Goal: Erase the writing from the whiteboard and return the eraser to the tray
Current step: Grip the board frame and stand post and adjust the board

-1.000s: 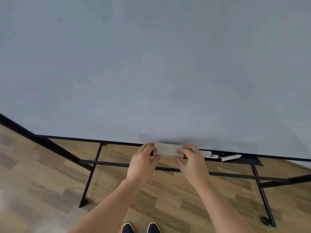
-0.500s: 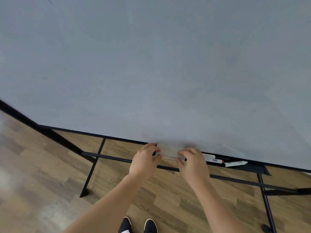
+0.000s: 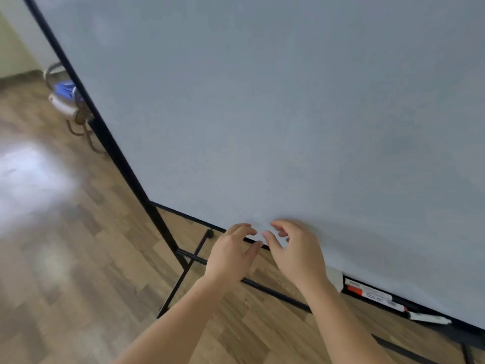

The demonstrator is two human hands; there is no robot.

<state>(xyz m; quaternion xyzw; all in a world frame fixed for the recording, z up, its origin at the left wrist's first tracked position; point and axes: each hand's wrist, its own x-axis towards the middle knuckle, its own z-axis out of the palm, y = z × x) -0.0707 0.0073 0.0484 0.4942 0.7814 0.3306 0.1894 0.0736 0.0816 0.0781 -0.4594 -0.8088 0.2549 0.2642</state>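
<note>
The whiteboard [image 3: 288, 114] fills the view, and I see no writing on it. Both my hands hover at its lower edge with the fingers spread and nothing in them: my left hand [image 3: 231, 254] and my right hand [image 3: 298, 254]. A pale eraser [image 3: 335, 279] peeks out just right of my right wrist, lying at the left end of the black tray [image 3: 456, 328] under the board. Beside the eraser on the tray lie a red-capped marker [image 3: 372, 295] and a white marker [image 3: 427, 317].
The board's black stand has a crossbar [image 3: 273, 291] and a slanted leg [image 3: 181, 282] just below my hands. A blue and white appliance [image 3: 65, 99] stands on the wooden floor [image 3: 78, 258] at the far left, behind the board's edge.
Both hands have let go of the eraser, which now rests on the tray. They have moved left of it, and the view has swung left and tilted.
</note>
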